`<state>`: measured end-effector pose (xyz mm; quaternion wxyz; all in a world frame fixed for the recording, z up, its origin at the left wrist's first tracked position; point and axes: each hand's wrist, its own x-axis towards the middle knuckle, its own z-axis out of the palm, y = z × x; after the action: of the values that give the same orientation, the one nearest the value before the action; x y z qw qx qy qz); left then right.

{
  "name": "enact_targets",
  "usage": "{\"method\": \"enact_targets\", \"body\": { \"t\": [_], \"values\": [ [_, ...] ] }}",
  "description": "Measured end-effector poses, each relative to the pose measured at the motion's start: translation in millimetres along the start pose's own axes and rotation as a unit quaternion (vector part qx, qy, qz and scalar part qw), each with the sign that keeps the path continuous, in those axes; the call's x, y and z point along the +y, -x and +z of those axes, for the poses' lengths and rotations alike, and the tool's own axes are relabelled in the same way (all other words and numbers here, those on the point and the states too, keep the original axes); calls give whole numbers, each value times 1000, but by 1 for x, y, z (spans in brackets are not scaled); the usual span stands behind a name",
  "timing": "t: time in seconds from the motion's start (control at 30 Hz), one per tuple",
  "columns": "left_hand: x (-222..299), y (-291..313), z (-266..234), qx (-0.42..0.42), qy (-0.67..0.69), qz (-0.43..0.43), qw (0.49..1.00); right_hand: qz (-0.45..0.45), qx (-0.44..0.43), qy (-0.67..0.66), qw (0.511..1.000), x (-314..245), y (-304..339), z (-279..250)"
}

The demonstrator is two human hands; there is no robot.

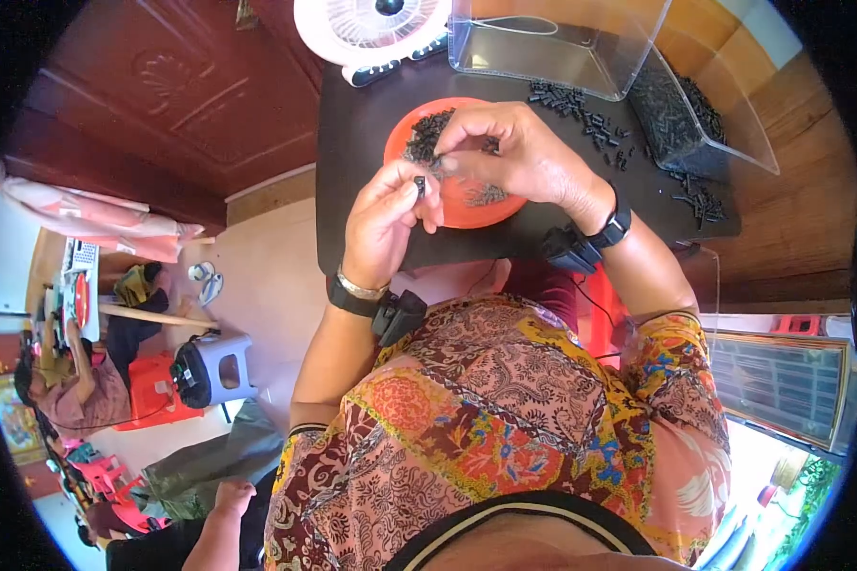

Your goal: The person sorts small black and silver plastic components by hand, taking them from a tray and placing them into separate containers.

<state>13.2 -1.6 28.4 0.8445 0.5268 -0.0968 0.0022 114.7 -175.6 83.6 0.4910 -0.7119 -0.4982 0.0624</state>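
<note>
My left hand (pixel 383 221) is closed over the near-left rim of a round orange dish (pixel 397 143), with a small black cylindrical piece (pixel 420 185) between thumb and fingers. Just right of it, my right hand (pixel 528 160) bends over the dish, thumb and forefinger brought close together. Whatever sits at those fingertips is too small and blurred to name. Inside the dish lie a heap of small black pieces (pixel 432 127) and a scatter of thin greyish pieces (pixel 487 195). Both wrists carry dark straps with black devices.
Loose black cylinders (pixel 581 112) lie on the dark table (pixel 352 190) beside a clear bin (pixel 543 71). Another clear container (pixel 676 124) of black pieces stands at right. A white fan (pixel 371 24) is at the back. People (pixel 76 390) sit among stools (pixel 224 366) at left.
</note>
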Motion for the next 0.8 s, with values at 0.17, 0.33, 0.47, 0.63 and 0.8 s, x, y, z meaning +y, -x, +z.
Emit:
{"method": "enact_targets", "body": {
  "t": [0.17,0.33,0.47,0.63,0.8],
  "values": [
    [-8,-2,-3,-28,103,25,994,59,-27,-103,993,1,4,5],
    [-6,-1,2,-32,97,35,994,85,-26,-281,955,16,10,20],
    [-5,1,12,-23,66,35,997,44,46,-321,945,11,10,34],
    [-3,8,10,-4,64,30,997,98,14,-332,938,19,7,19],
    [0,8,6,-1,19,32,999,104,-17,-337,935,16,3,8]
  ]
}}
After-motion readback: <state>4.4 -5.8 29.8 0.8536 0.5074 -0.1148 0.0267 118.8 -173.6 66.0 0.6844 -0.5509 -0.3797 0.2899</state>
